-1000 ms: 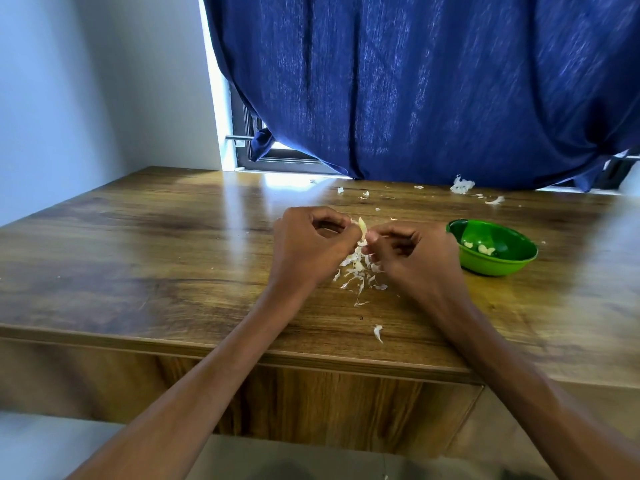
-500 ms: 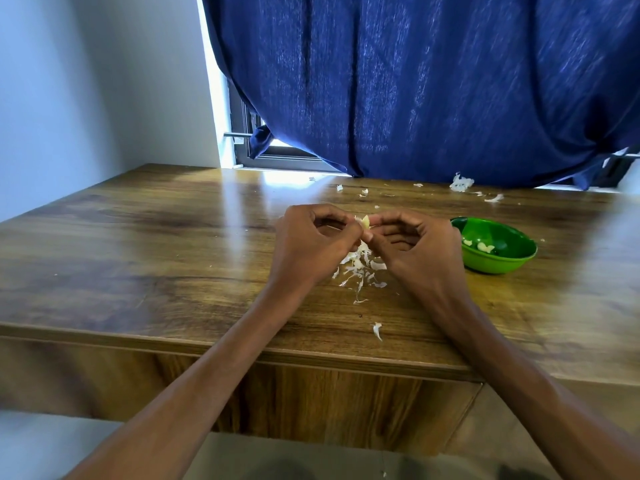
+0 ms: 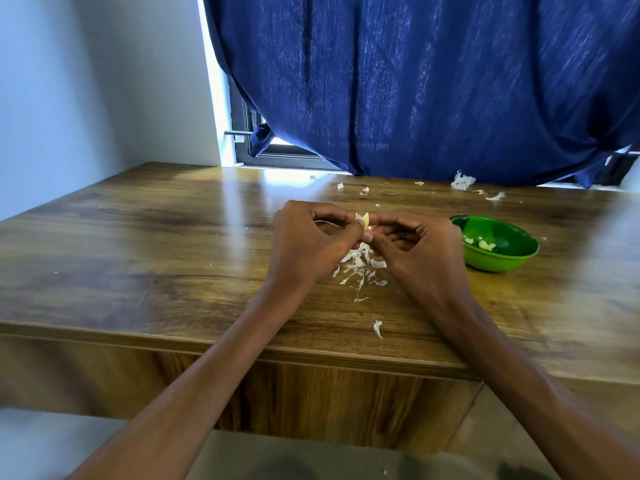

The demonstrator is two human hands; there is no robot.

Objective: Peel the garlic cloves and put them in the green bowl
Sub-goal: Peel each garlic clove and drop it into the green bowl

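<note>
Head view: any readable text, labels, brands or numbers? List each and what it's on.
None: no readable text anywhere in the head view.
green bowl: plain, no label or brand showing.
wooden table: bare wood grain, no markings.
blue curtain: plain fabric, no print.
garlic clove held between left hand and right hand: unmarked.

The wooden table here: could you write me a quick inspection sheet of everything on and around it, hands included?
Surface: wooden table, glossy, with window glare at the back.
Job's things: garlic clove pinched between both hands above the table; green bowl to the right holds a few peeled cloves.
Clutter: heap of peel scraps under the hands; one stray peel near the front edge; more scraps by the curtain.
Grippers: left hand and right hand, fingers curled, both pinch the clove.
Cables: nothing seen.
Surroundings: blue curtain over a window, pale wall on the left.
</note>
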